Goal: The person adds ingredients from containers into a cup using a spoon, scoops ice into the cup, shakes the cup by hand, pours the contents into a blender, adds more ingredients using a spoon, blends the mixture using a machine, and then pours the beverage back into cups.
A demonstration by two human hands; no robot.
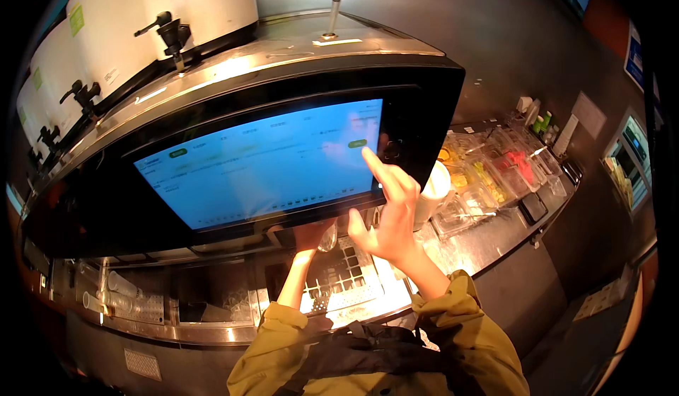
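A large touchscreen [265, 157] with a lit blue display hangs in front of me, tilted. My right hand [390, 210] is raised at its right part, index finger extended at a green button on the display; whether the fingertip touches cannot be told. Nothing is in that hand. Below the screen's lower edge my left hand [313, 234] is partly hidden behind the screen, beside a clear rounded vessel [328, 238]; whether the fingers grip it is not visible. Beneath lies a metal drip grate [345, 268] with square openings.
Clear containers of yellow and red food [490, 175] stand on the right counter, near a white cup [436, 181]. Large white dispensers with black taps [172, 35] line the upper left. Clear plastic cups [122, 284] lie at the lower left, beside a steel-rimmed recess [215, 323].
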